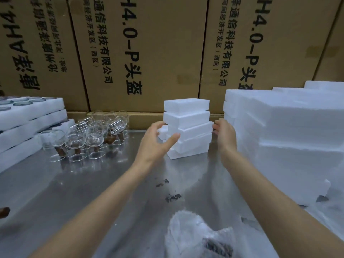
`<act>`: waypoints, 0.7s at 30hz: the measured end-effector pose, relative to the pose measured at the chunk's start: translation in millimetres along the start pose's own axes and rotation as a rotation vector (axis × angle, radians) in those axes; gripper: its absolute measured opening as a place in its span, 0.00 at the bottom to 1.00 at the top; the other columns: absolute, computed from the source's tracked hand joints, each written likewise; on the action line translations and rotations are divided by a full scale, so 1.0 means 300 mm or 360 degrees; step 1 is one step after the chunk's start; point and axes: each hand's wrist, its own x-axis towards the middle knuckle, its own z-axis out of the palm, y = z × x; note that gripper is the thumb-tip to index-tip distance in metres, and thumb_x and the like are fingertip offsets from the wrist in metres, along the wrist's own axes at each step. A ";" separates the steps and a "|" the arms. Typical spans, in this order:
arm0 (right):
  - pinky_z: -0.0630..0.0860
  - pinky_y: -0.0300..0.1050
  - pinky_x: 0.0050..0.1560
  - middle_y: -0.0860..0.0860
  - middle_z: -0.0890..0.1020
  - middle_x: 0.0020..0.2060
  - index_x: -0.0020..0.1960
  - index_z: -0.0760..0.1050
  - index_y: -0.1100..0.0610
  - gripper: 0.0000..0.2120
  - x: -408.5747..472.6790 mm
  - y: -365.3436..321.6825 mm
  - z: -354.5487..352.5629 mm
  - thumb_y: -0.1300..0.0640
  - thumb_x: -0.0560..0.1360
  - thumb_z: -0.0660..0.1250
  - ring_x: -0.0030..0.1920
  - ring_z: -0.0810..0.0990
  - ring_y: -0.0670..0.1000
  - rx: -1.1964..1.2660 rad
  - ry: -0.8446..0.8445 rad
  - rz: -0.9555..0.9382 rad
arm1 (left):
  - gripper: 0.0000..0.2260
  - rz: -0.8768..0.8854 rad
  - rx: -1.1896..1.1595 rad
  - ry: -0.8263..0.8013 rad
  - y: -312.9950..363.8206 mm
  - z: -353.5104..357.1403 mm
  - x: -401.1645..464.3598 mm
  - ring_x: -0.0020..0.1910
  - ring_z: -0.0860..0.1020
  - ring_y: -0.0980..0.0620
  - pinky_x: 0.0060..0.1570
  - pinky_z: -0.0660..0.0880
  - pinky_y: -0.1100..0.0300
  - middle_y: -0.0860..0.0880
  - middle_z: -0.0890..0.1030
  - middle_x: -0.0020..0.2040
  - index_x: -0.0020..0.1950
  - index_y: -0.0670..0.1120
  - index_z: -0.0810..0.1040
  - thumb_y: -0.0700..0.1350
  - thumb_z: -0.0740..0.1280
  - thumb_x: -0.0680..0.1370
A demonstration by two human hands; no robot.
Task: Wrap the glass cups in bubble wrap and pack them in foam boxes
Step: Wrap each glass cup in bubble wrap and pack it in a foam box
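- Along the right side of the steel worktop [78, 192], a big bank of stacked white foam slabs [290, 138] rises high; I judge it very light for its bulk, stiff but crumbly at the corners, best lifted flat with palms on two opposite sides.
- Far centre, a small stack of foam boxes [188, 125] stands a little askew, each layer shifted from the next. These too look near weightless and easy to topple or dent, so a gentle squeeze on the two short ends suits them, not fingertips dug into an edge.
- On the left edge lie foam trays [28, 123] in layers, with dark round lids or rims showing in the top one.
- Left of the box stack, a cluster of clear glass cups [93, 135] with brown stems and clear feet stands packed close together, some tilted. They are hard, slick and fragile; take one by the bowl or stem, never dragging it through its neighbours.
- Near centre lies a crumpled bubble wrap bundle [197, 237], soft and springy, with something dark inside.
- The left hand [158, 140] is spread, thumb against the stack's left front; the right hand [224, 133] is spread, fingers beside its right end.
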 end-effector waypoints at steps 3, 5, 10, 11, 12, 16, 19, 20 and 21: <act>0.64 0.46 0.37 0.49 0.68 0.30 0.32 0.62 0.53 0.12 0.138 0.001 0.065 0.54 0.75 0.52 0.33 0.66 0.50 -0.0062 0.0114 0.0084 | 0.47 -0.0230 -0.0081 -0.0133 -0.046 0.078 0.128 0.71 0.62 0.53 0.62 0.61 0.60 0.51 0.59 0.75 0.77 0.50 0.53 0.60 0.76 0.67; 0.66 0.46 0.39 0.50 0.69 0.31 0.34 0.63 0.53 0.13 0.207 0.030 0.081 0.52 0.76 0.50 0.34 0.68 0.51 -0.0093 0.0171 0.0171 | 0.57 -0.0371 -0.0036 -0.0233 -0.090 0.139 0.177 0.76 0.52 0.51 0.69 0.56 0.54 0.50 0.49 0.78 0.78 0.51 0.42 0.61 0.78 0.63; 0.71 0.52 0.51 0.52 0.72 0.36 0.38 0.66 0.56 0.13 0.336 0.065 0.101 0.53 0.77 0.50 0.45 0.72 0.55 -0.0224 0.0344 0.0164 | 0.62 -0.0532 -0.0208 -0.0047 -0.149 0.188 0.314 0.78 0.50 0.45 0.72 0.55 0.45 0.49 0.42 0.79 0.78 0.54 0.37 0.65 0.77 0.59; 0.71 0.53 0.52 0.51 0.72 0.36 0.39 0.67 0.56 0.12 0.359 0.058 0.109 0.53 0.77 0.51 0.46 0.72 0.55 -0.0236 0.0371 0.0131 | 0.62 -0.0517 -0.0222 0.0025 -0.145 0.178 0.350 0.77 0.51 0.45 0.72 0.56 0.44 0.49 0.43 0.79 0.78 0.55 0.37 0.66 0.76 0.59; 0.72 0.52 0.51 0.51 0.72 0.36 0.42 0.68 0.57 0.12 0.376 0.049 0.117 0.52 0.77 0.51 0.46 0.72 0.55 -0.0270 0.0380 0.0100 | 0.62 -0.0492 -0.0200 0.0060 -0.140 0.169 0.384 0.77 0.50 0.44 0.71 0.56 0.43 0.49 0.43 0.79 0.77 0.56 0.37 0.67 0.76 0.58; 0.72 0.50 0.51 0.52 0.76 0.44 0.53 0.71 0.57 0.17 0.421 0.020 0.143 0.48 0.78 0.48 0.49 0.75 0.55 -0.0433 0.0257 0.0086 | 0.64 -0.0412 -0.0056 -0.0048 -0.112 0.144 0.496 0.78 0.48 0.42 0.72 0.56 0.39 0.47 0.41 0.79 0.77 0.57 0.36 0.72 0.73 0.54; 0.70 0.50 0.52 0.56 0.76 0.54 0.62 0.71 0.58 0.22 0.441 0.037 0.151 0.47 0.78 0.47 0.55 0.75 0.57 -0.0462 0.0097 0.0130 | 0.61 -0.0419 -0.0031 -0.0077 -0.111 0.152 0.560 0.78 0.49 0.41 0.71 0.57 0.40 0.45 0.43 0.79 0.77 0.57 0.38 0.70 0.74 0.58; 0.70 0.51 0.53 0.56 0.76 0.53 0.61 0.71 0.58 0.22 0.443 0.048 0.152 0.48 0.78 0.48 0.55 0.75 0.57 -0.0472 0.0055 0.0126 | 0.58 -0.0413 -0.0054 -0.0070 -0.117 0.159 0.575 0.77 0.51 0.41 0.70 0.58 0.41 0.44 0.44 0.79 0.78 0.57 0.39 0.68 0.74 0.60; 0.70 0.51 0.53 0.56 0.76 0.51 0.58 0.71 0.57 0.20 0.445 0.061 0.153 0.48 0.78 0.48 0.53 0.75 0.57 -0.0483 0.0023 0.0113 | 0.56 -0.0400 -0.0068 -0.0064 -0.124 0.165 0.586 0.77 0.53 0.41 0.70 0.60 0.42 0.44 0.47 0.78 0.78 0.57 0.42 0.67 0.75 0.62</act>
